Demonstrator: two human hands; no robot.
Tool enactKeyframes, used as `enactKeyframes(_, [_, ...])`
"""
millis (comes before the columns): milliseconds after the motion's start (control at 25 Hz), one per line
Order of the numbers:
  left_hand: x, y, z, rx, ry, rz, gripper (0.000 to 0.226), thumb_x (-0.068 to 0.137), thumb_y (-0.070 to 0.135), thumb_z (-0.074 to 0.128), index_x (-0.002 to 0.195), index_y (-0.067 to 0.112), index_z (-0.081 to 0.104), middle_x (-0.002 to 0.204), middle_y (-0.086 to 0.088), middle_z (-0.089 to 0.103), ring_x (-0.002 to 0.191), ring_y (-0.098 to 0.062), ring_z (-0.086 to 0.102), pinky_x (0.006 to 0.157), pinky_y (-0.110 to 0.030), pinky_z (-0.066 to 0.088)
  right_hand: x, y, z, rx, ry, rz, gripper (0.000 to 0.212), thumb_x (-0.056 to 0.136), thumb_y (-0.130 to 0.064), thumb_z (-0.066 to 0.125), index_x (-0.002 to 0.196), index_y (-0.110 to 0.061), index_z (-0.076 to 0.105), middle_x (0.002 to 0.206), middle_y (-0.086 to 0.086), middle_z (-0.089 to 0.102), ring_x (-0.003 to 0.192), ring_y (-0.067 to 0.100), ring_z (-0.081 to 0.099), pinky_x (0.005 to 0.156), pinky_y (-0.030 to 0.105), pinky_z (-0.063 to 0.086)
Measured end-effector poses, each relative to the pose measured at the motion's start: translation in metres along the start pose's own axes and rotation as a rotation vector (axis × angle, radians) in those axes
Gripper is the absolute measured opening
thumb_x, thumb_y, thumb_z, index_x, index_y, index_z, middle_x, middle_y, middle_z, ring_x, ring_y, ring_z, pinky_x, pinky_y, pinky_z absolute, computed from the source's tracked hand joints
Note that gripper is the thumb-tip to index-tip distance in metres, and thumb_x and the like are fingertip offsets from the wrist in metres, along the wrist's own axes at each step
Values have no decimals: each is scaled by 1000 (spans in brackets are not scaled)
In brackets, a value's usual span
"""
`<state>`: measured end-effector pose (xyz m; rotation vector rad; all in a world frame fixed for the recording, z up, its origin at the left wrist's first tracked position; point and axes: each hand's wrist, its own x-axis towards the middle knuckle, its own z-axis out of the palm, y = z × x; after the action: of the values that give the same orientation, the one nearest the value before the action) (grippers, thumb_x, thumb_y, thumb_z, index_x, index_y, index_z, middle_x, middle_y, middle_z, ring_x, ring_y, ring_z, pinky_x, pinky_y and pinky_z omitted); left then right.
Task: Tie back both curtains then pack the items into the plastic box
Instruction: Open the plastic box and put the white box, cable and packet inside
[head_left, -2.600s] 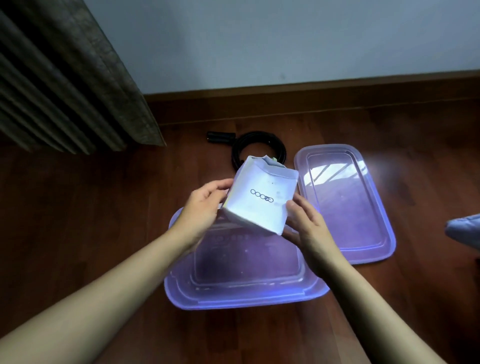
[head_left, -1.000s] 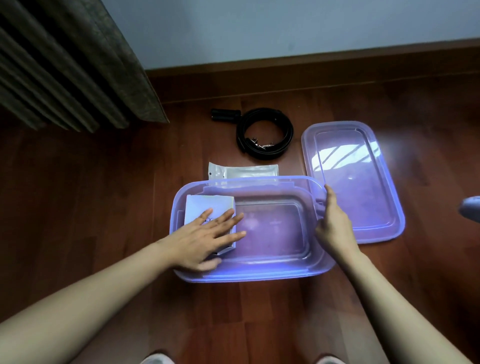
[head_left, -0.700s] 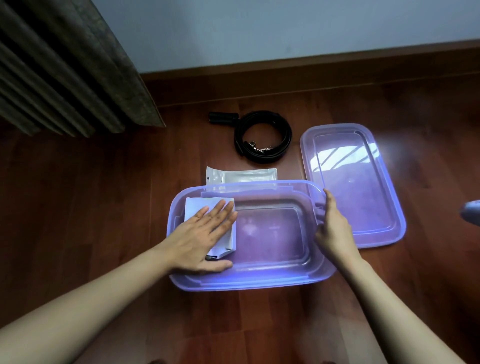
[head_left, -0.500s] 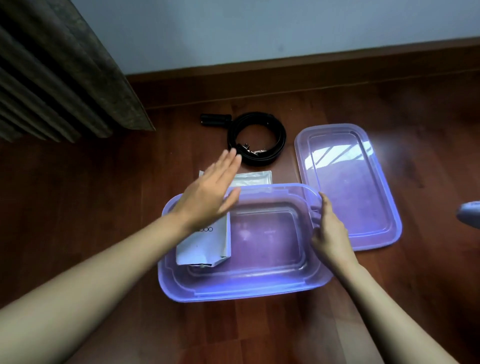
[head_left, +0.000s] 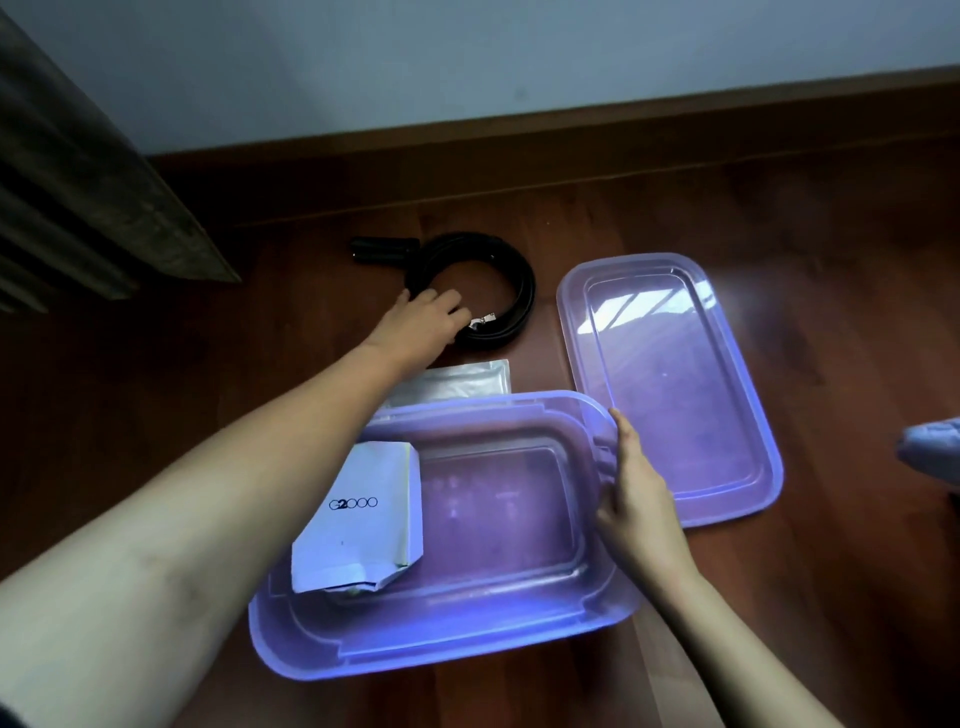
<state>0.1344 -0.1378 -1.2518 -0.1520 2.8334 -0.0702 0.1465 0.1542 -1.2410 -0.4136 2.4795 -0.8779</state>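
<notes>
**A:** Left hand has moved off the box since half a second ago: it was open-palmed above the white packet, now it reaches out across the floor to the coiled black belt. Right hand hasn't shifted.

**B:** Layout, big to small?

**A:** Wooden floor, curtain hanging at far left. Plastic box, translucent purple, sits open on the floor in front of the person. Its lid lies flat just to the right, apart from the box. White packet marked G2000 lies in the left end of the box. Silver pouch is on the floor just behind the box's far wall, partly hidden by the left forearm. Belt lies beyond that, near the baseboard.

**B:** Fingers?

**A:** Left: curled down onto the near-left part of the coil, touching it beside the metal buckle. Can't tell whether they've actually closed round the belt. Right: fingers together, pressed flat against the outside of the box's right wall, thumb up at the rim. Bracing, not gripping.

**B:** Anything else?

**A:** Pale blue object at the right edge, cut off by the frame; can't identify it.
</notes>
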Motion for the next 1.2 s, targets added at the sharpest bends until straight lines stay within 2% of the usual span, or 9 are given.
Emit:
enactKeyframes(200, [-21,-8,-5,-173,350,130,22,86,3,55,104,12,45,113,-14,50,93,-29,43,63,-46,52,0,-2,-2,-17,-7,22,86,72,9,41,148,-25,20,126,10,61,107,36,60,73,33,43])
enactKeyframes(400, [-86,11,-57,-166,583,326,23,85,-3,50,105,5,56,112,-13,56,87,-27,51,75,-29,42,0,-2,-1,18,9,13,62,91,-3,42,147,-25,26,119,13,64,106,38,58,68,31,33])
enactKeyframes(480, [-121,25,-64,-195,574,449,18,88,-2,54,105,5,56,112,-11,54,88,-27,53,76,-31,45,1,2,-1,107,14,14,45,99,-20,37,144,-21,34,127,11,61,114,33,56,76,30,37])
enactKeyframes(560, [-148,42,-54,-266,534,548,16,90,-1,53,104,6,57,112,-8,51,88,-26,56,75,-33,48,4,10,0,279,-4,19,45,96,-33,37,138,-17,45,133,5,58,124,25,52,99,35,41])
enactKeyframes(640, [-167,56,-35,-282,468,606,18,90,-1,51,103,9,57,113,-5,49,87,-25,57,66,-34,52,5,15,-1,404,-7,22,43,95,-32,40,135,-19,50,139,-1,53,130,17,48,110,44,36])
enactKeyframes(760, [-179,64,-7,-173,321,634,19,88,1,46,97,13,57,109,-2,54,83,-21,55,42,-28,48,5,10,-3,462,-4,32,40,101,-23,37,141,-25,38,144,-9,40,135,9,38,116,40,28])
enactKeyframes(960, [-168,76,13,55,163,573,23,74,7,35,74,18,56,77,1,57,64,-17,50,33,-19,24,5,14,2,382,-7,50,37,84,-58,34,119,-71,36,141,-1,51,129,19,49,109,47,38])
enactKeyframes(1120, [-155,98,23,163,68,524,9,58,8,61,58,16,57,58,0,52,44,-18,50,31,-17,31,-1,0,-3,265,21,41,44,97,-37,38,140,-44,34,127,5,62,115,26,58,93,35,45])
enactKeyframes(1200, [-154,104,32,154,43,478,27,42,12,80,60,16,59,55,-1,55,44,-19,54,33,-18,36,-2,-1,-5,230,10,41,56,93,-30,54,144,-36,31,116,2,64,109,22,59,85,29,43])
